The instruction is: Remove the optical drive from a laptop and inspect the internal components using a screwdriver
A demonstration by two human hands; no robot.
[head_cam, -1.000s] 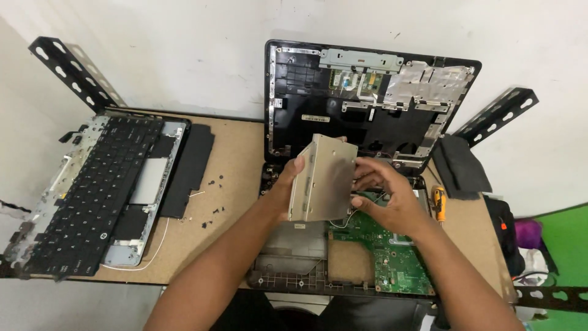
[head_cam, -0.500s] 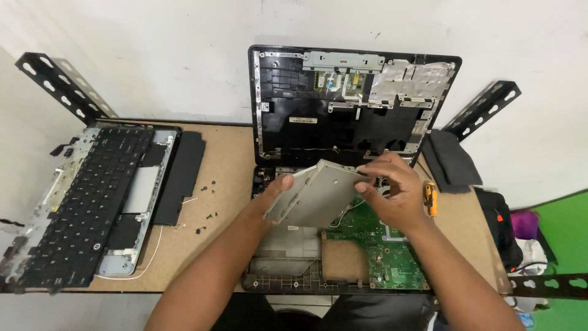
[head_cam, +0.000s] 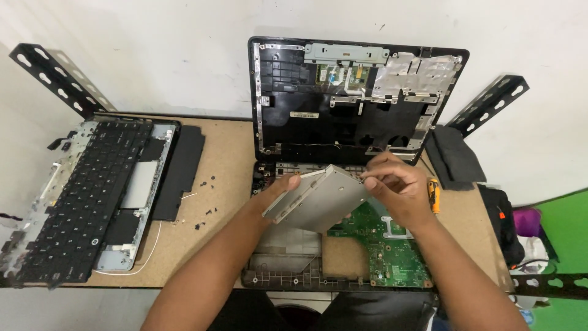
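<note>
Drive (head_cam: pixel 318 196), a flat silver slab, is tilted above the open laptop base (head_cam: pixel 288 257), clear of the board (head_cam: pixel 392 245). Left hand (head_cam: pixel 278 191) grasps its edge; right hand (head_cam: pixel 398 187) apparently pinches the far corner, steadying it.

Head camera, looking steeply down.

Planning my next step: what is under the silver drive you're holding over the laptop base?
Under the silver drive, held by both hands, lie the grey laptop base and the edge of the green circuit board. Whatever sits directly beneath the drive is covered.
</note>
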